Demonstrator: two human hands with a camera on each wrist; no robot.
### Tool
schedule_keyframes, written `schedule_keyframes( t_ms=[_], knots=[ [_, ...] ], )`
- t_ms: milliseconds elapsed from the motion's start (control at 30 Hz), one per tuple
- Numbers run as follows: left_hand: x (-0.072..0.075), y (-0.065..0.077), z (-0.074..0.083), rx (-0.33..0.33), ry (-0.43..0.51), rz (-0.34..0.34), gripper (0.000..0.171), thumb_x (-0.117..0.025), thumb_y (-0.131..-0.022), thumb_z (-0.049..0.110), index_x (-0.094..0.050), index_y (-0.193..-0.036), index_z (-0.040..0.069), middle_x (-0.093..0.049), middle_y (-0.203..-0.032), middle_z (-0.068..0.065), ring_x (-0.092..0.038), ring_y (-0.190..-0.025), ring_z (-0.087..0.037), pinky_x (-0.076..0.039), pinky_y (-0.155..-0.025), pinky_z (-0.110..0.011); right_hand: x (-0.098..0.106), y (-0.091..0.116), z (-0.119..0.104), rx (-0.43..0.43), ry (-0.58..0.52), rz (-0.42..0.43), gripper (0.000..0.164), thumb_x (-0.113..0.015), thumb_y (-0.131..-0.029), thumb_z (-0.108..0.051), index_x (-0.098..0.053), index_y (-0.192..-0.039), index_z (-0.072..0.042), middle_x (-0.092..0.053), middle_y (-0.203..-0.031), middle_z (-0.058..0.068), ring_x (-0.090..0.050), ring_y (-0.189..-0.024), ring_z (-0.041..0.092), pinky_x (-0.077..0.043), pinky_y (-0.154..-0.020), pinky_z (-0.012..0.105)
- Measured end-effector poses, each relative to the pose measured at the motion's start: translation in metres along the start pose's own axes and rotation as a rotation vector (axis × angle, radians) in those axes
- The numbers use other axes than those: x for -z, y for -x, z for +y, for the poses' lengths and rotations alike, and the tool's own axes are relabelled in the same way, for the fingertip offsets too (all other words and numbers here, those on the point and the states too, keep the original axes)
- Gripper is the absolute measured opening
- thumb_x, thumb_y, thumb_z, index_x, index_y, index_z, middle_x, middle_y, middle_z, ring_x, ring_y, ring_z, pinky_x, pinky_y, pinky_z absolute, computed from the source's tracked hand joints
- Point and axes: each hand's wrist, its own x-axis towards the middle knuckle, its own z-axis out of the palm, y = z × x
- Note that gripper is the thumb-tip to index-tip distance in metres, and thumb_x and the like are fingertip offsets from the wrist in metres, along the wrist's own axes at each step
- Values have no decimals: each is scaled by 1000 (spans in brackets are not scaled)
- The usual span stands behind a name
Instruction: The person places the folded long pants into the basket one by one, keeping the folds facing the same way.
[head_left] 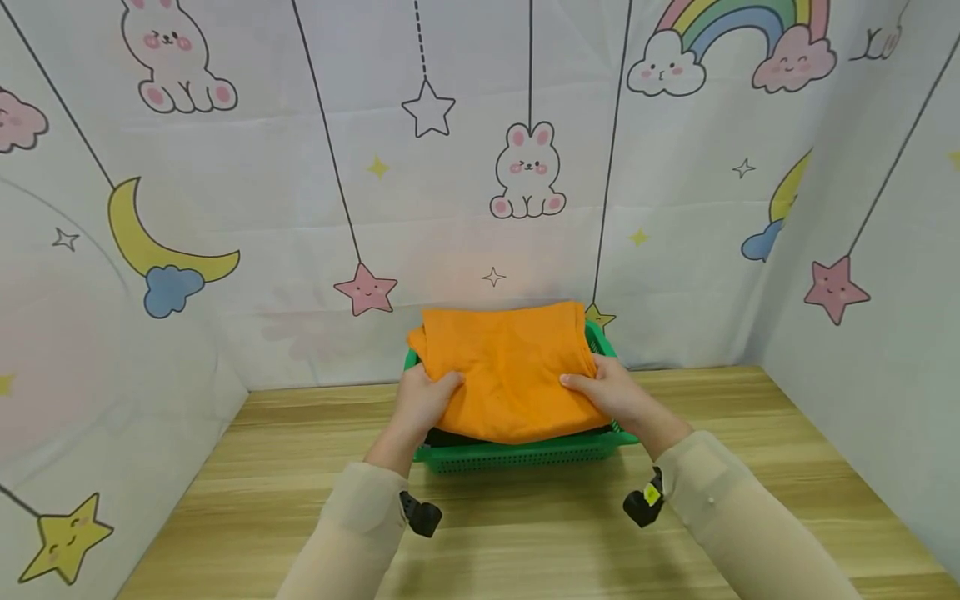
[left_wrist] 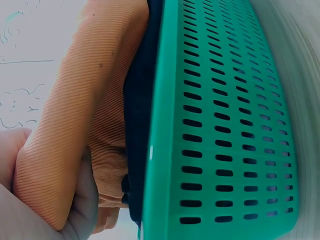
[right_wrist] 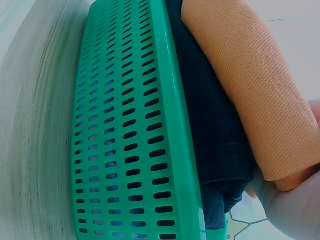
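A folded orange cloth garment (head_left: 517, 367) lies over the top of a green plastic basket (head_left: 517, 457). My left hand (head_left: 423, 402) grips its left side, thumb on top and fingers tucked beneath. On the opposite side my right hand (head_left: 618, 392) holds it the same way. In the left wrist view the garment's folded edge (left_wrist: 75, 110) stands a little apart from dark cloth (left_wrist: 142, 95) in the basket. The right wrist view shows dark, stitched fabric (right_wrist: 215, 135) bulging above the basket rim (right_wrist: 175, 120), under the orange fold (right_wrist: 265, 85).
The basket stands on a wood-grain table (head_left: 510, 533), near the back. Behind it hangs a white curtain (head_left: 465, 200) printed with rabbits, stars and clouds, and similar cloth covers both sides. A small black camera (head_left: 422, 515) is worn at the left wrist, another (head_left: 643, 502) at the right.
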Motion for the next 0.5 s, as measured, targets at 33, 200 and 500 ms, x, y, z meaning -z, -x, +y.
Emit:
schedule_keyframes(
  t_ms=[33, 200, 500],
  knots=[
    [0, 0, 0, 6, -2, -1, 31, -62, -87, 22, -57, -111, 3, -64, -95, -12, -64, -72, -17, -55, -65, -30, 0, -1, 1, -1, 1, 2, 45, -53, -97, -22, -42, -133, 2, -64, -101, 15, -66, -75, 18, -56, -71, 33],
    [0, -2, -2, 35, -22, -5, 32, -61, -88, 22, -55, -112, 3, -63, -97, -11, -63, -75, -17, -54, -67, -28, -1, -3, 3, -17, 15, 23, 44, -53, -97, -22, -43, -132, 3, -64, -100, 15, -65, -73, 18, -56, -71, 33],
    [0, -2, -4, 78, -93, -8, 34, -61, -88, 25, -53, -113, 2, -60, -97, -10, -60, -78, -18, -52, -66, -27, -2, -6, 4, -57, 53, 59, 43, -54, -97, -22, -46, -131, 2, -64, -97, 14, -64, -72, 17, -55, -70, 32]
  ],
)
